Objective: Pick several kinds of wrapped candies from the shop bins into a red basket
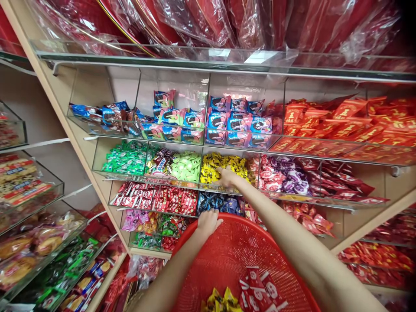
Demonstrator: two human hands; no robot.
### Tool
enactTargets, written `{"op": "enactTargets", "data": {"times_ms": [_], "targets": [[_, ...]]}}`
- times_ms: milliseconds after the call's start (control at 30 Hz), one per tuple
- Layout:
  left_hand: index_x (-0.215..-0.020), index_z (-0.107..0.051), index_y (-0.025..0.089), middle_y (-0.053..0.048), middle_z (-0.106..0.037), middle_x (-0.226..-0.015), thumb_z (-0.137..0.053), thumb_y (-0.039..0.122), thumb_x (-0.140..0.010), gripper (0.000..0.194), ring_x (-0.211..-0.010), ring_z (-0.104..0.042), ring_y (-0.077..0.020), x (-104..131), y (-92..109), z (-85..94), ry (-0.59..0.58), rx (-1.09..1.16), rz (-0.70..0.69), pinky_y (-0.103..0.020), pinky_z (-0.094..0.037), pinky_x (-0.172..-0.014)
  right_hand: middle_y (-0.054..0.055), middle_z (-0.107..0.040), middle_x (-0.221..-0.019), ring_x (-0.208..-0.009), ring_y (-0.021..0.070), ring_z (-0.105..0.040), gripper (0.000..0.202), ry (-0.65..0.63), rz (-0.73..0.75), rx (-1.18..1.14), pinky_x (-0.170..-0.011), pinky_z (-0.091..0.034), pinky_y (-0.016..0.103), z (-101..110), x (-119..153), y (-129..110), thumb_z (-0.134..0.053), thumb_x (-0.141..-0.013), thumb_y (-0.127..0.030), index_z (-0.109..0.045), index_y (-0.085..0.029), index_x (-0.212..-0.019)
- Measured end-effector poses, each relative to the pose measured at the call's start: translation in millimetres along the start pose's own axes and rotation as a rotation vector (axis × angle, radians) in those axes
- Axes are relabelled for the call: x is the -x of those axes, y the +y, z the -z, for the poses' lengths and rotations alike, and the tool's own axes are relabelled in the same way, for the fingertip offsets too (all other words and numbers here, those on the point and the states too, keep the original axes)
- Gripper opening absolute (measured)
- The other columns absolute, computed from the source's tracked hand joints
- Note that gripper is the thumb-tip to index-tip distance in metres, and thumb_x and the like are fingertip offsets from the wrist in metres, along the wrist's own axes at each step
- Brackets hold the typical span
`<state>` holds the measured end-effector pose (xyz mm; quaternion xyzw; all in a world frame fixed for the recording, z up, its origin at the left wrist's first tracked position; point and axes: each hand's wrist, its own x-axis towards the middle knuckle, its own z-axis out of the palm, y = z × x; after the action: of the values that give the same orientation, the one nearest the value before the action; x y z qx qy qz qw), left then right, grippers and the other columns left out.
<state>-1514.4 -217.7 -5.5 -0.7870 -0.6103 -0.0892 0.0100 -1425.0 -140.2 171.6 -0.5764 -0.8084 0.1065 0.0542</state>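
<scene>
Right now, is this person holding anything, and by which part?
The left hand holds the red basket by its far rim. The right hand is at the yellow-wrapped candies; whether it grips any cannot be told.

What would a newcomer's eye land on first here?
Probably the big red basket at bottom centre, gripped by the left hand, with yellow packets and red-and-white packets inside. Above, near mid-picture, the right hand reaches into yellow-wrapped sweets. The orange-red packets at upper right stand out too.

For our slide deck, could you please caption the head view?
Left hand gripping a red mesh basket holding yellow packets and red packets, right hand reaching to shelved yellow-wrapped candies.
</scene>
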Motion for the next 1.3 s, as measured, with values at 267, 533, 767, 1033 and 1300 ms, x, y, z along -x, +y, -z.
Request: {"op": "enactTargets", "data": {"times_ms": [267, 533, 767, 1033, 1300], "targets": [[-0.107, -0.049, 0.017, -0.008, -0.061, -0.101, -0.04, 0.045, -0.083, 0.037, -0.088, -0.059, -0.0198, -1.3, -1.3, -3.4, 0.014, -0.01, 0.001, -0.03, -0.046, -0.073, 0.014, -0.043, -0.112, -0.088, 0.0229, -0.054, 0.074, 0.068, -0.003, -0.065, -0.073, -0.042, 0.03, -11.6, -8.5, 6.8, -0.075, -0.052, -0.036, -0.044, -0.021, -0.118], [-0.106, -0.049, 0.017, -0.008, -0.061, -0.101, -0.039, 0.045, -0.084, 0.038, -0.087, -0.059, -0.02, -1.3, -1.5, -1.4, 0.008, -0.016, -0.002, -0.031, -0.047, -0.072, 0.007, -0.041, -0.102, -0.07, 0.0124, -0.049, 0.045, 0.175, 0.009, -0.116, -0.066, -0.04, 0.026, -19.4, -7.1, 12.1, -0.07, -0.059, -0.03, -0.051, -0.02, -0.1], [-0.105, -0.049, 0.017, -0.009, -0.061, -0.101, -0.039, 0.045, -0.084, 0.037, -0.087, -0.06, -0.0194, 0.2, -1.1, 2.2, -0.006, -0.022, -0.002, -0.03, -0.047, -0.073, 0.004, -0.051, -0.09, -0.079, 0.016, -0.05, 0.036, 0.19, 0.082, -0.115, -0.068, -0.039, 0.025, -18.6, -8.9, 13.8, -0.067, -0.06, -0.022, -0.054, -0.017, -0.093], [-0.106, -0.048, 0.017, -0.009, -0.06, -0.101, -0.038, 0.046, -0.084, 0.038, -0.088, -0.059, -0.0194, -0.2, -3.4, -0.7, -0.01, -0.029, 0.007, -0.03, -0.047, -0.073, 0.009, -0.054, -0.094, -0.086, 0.0217, -0.053, 0.039, 0.218, 0.08, -0.178, -0.072, -0.041, 0.028, -18.0, -11.9, 15.4, -0.074, -0.049, -0.021, -0.06, -0.015, -0.084], [-0.104, -0.049, 0.017, -0.009, -0.06, -0.1, -0.036, 0.046, -0.084, 0.037, -0.088, -0.059, -0.0198, -0.1, -3.4, -2.1, 0.021, -0.02, -0.012, -0.031, -0.046, -0.073, -0.002, -0.055, -0.073, -0.063, 0.0112, -0.055, 0.034, 0.201, 0.065, -0.806, -0.054, -0.049, 0.024, -10.8, 0.5, 22.2, -0.07, -0.057, -0.031, -0.053, -0.017, -0.083]]}}
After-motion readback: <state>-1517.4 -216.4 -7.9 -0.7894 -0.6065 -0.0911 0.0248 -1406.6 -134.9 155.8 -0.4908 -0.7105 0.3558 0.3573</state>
